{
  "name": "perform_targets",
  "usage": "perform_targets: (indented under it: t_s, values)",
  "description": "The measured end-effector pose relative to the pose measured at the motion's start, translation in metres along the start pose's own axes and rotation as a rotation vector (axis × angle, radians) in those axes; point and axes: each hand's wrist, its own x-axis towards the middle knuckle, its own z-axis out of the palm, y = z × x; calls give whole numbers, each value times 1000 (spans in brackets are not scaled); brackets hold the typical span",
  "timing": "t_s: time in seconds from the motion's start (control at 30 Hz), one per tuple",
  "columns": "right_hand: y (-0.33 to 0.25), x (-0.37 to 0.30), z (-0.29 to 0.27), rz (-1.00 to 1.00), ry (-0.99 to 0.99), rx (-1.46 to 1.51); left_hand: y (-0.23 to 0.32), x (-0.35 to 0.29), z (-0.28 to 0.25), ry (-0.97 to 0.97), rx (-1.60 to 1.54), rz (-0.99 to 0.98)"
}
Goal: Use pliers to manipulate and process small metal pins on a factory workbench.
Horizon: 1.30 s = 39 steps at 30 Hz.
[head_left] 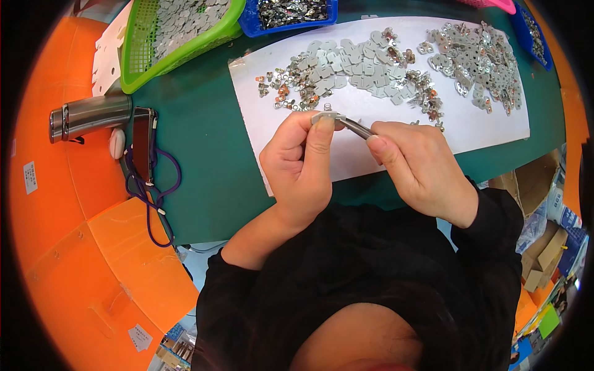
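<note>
My left hand (303, 164) pinches a small grey metal plate (327, 115) between thumb and forefinger, above the white sheet. The fingers of my right hand (424, 167) are wrapped round a pair of pliers (356, 127). Its narrow jaws reach left to the edge of the plate, and its handles are mostly hidden in my palm. Just beyond my hands, a heap of flat grey plates (365, 65) lies on the sheet, flanked by small shiny and copper-coloured metal parts (300, 86). Further right spreads another pile of metal plates with fittings (479, 65).
The white sheet (495, 127) covers part of a green table (204, 213). A green basket (133, 59) of grey pieces and a blue tray (247, 25) of metal parts stand at the back. To the left are a steel flask (93, 117) and a phone (143, 145) with a purple cord.
</note>
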Motion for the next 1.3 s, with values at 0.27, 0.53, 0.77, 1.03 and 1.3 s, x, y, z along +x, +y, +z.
perform_targets:
  t_s: [0.27, 0.53, 0.77, 1.03, 1.3]
  values:
    - [-1, 1, 0, -3, 18, -26, -2, 1, 0, -5, -69, -33]
    - [4, -2, 4, -6, 23, -23, 0, -2, 0, -24, -9, -63]
    - [3, -3, 6, -72, 157, -76, -1, -1, 0, -24, -90, -54]
    - [1, -6, 9, -28, 99, 69, 1, -5, 1, -5, 31, -34]
    - [15, -19, -11, -24, 262, -216, 3, 5, 6, -189, 54, -202]
